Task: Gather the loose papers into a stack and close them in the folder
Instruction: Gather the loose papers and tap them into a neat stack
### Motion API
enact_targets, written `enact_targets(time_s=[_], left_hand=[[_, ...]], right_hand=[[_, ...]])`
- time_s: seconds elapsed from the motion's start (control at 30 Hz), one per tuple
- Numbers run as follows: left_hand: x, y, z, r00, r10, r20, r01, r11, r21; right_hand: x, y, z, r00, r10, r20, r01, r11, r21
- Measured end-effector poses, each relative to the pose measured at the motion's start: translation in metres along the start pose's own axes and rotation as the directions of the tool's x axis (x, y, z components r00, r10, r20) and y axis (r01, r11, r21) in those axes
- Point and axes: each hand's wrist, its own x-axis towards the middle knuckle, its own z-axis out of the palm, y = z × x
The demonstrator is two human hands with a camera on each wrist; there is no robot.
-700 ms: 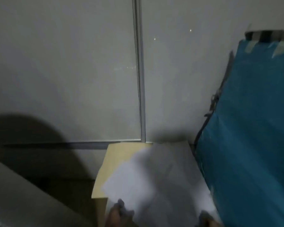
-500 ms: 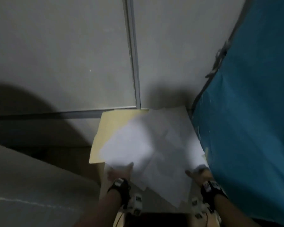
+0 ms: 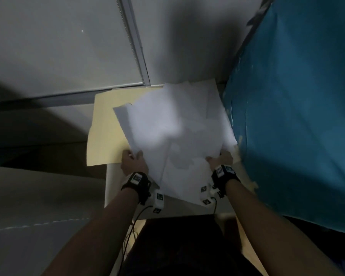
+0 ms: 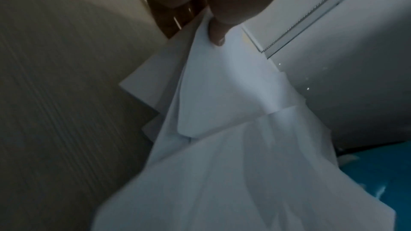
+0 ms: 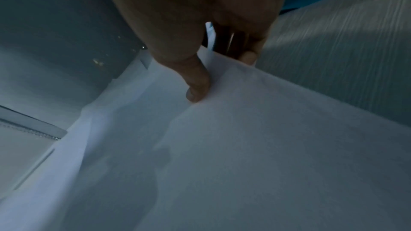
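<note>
Several loose white papers point(image 3: 173, 132) lie fanned and askew over an open manila folder point(image 3: 106, 134) on a small white table point(image 3: 118, 192). My left hand point(image 3: 132, 159) pinches the papers' left edge, thumb on top, as the left wrist view shows with the thumb point(image 4: 219, 29) pressed on the sheets point(image 4: 222, 111). My right hand point(image 3: 219, 160) pinches their right edge; in the right wrist view its thumb point(image 5: 198, 83) lies on the top sheet point(image 5: 244, 147) with fingers underneath. Most of the folder is hidden under the papers.
A large teal-covered object point(image 3: 297, 106) stands tight against the table's right side. A grey wall with a vertical metal strip point(image 3: 133, 42) rises just behind the folder. Left of the table the floor point(image 3: 38, 196) lies in shadow.
The head view has tipped downward, bringing both hands and forearms into sight. Both hands now hold the paper edges, and the sheets have drawn closer together.
</note>
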Motion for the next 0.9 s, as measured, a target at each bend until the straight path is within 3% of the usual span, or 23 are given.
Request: enact_targets(time_s=[0.1,0.3,0.37,0.43,0.5,0.63,0.73,0.8,0.9], left_hand=[[-0.001,0.000,-0.014,0.992,0.079,-0.093,-0.081,0.997,-0.018],[0.006,-0.015,-0.025,0.983,0.091,-0.159,-0.107,0.989,-0.097],[0.019,-0.021,-0.028,0.978,0.077,-0.196,-0.102,0.987,-0.123],[0.018,-0.025,-0.028,0.984,0.051,-0.173,-0.074,0.990,-0.124],[0.020,-0.031,-0.037,0.992,-0.008,-0.126,-0.007,0.993,-0.122],[0.015,-0.037,-0.028,0.997,-0.049,0.056,0.056,0.990,-0.128],[0.011,-0.043,-0.019,0.988,0.031,0.152,-0.020,0.997,-0.074],[0.007,-0.043,-0.015,0.975,0.070,0.209,-0.038,0.988,-0.152],[0.002,-0.038,-0.018,0.964,0.055,0.260,0.002,0.977,-0.211]], right_hand=[[-0.004,0.004,-0.018,0.994,-0.073,-0.083,0.081,0.992,0.096],[-0.024,0.002,-0.067,0.981,-0.151,-0.120,0.174,0.963,0.204],[-0.033,-0.017,-0.082,0.963,-0.192,-0.192,0.232,0.948,0.216],[-0.046,-0.028,-0.106,0.920,-0.247,-0.303,0.328,0.909,0.255],[-0.061,-0.048,-0.113,0.885,-0.322,-0.336,0.420,0.864,0.279],[-0.086,-0.079,-0.134,0.784,-0.418,-0.459,0.572,0.775,0.271],[-0.083,-0.101,-0.140,0.758,-0.400,-0.514,0.629,0.655,0.419],[-0.071,-0.115,-0.129,0.802,-0.411,-0.433,0.592,0.643,0.486],[-0.053,-0.125,-0.079,0.811,-0.567,-0.142,0.580,0.749,0.321]])
